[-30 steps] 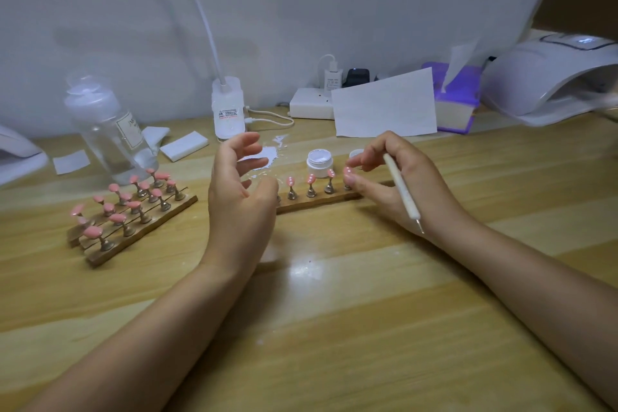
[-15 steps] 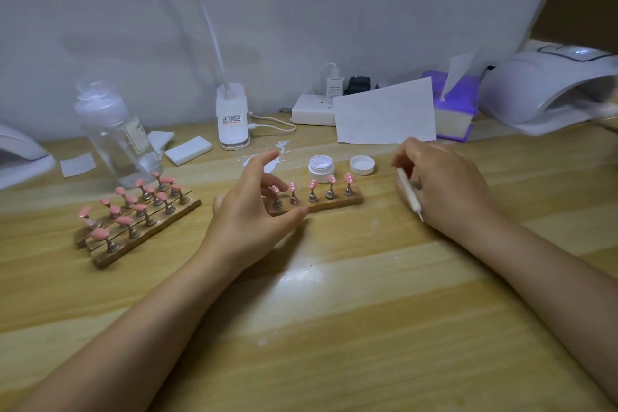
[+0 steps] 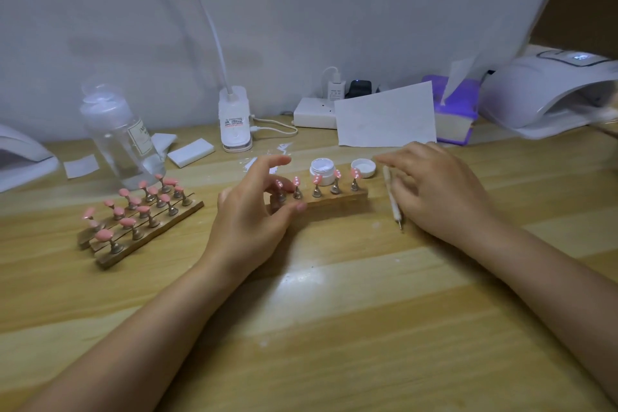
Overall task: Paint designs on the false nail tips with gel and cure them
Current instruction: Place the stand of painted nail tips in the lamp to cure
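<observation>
Pink tips with white dots stand on the short wooden strip, mid-desk, just in front of the open gel jar. My left hand pinches the strip's left end, thumb in front, fingers behind. My right hand holds the dotting tool, fingers loosely spread. The strip's long axis runs left-right, tips facing me. I judge a tilt or brushing finger would smear the uncured dots.
</observation>
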Demonstrator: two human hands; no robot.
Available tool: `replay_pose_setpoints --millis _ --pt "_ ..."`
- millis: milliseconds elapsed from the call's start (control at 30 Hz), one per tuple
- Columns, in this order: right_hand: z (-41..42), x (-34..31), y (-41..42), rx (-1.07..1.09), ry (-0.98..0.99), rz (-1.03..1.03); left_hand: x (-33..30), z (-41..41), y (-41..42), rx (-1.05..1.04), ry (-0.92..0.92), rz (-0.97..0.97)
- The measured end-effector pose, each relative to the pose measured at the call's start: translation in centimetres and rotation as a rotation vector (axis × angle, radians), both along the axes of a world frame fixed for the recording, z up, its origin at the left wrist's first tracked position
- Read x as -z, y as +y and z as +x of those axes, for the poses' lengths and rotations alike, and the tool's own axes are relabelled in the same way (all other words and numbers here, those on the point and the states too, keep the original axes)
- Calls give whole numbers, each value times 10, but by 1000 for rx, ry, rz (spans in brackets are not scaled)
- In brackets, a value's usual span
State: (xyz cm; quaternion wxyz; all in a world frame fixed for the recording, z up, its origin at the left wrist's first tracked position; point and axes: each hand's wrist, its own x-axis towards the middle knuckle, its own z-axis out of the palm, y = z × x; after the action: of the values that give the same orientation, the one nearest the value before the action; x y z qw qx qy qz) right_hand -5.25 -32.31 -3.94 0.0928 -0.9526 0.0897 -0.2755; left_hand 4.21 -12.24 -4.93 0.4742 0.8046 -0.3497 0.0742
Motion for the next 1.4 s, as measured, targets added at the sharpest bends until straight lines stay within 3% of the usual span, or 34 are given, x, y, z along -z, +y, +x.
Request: replay_pose_setpoints --millis 167,433,567,733,900,1033,1200,1400 --pt "-1 -17 9 -192 164 191 -4 -5 -1 36 -40 -47" --pt "-17 -51 -3 -285 179 206 -10 -13 -5 111 -157 -97" --pt "-32 -67 -35 -158 88 230 -13 -19 -6 132 -161 -68" --pt "-65 -68 -104 211 33 237 -18 -24 -15 161 -167 -73" --pt "-95 -61 -160 553 88 294 -37 -34 -47 294 28 -14" --pt "-105 -56 -183 694 115 293 -53 -47 -104 370 129 -19" --pt "-102 -46 -188 785 9 295 -49 -89 -209 548 448 -98" --pt "-95 -39 -188 868 -27 266 -20 -99 -302 383 606 -236"
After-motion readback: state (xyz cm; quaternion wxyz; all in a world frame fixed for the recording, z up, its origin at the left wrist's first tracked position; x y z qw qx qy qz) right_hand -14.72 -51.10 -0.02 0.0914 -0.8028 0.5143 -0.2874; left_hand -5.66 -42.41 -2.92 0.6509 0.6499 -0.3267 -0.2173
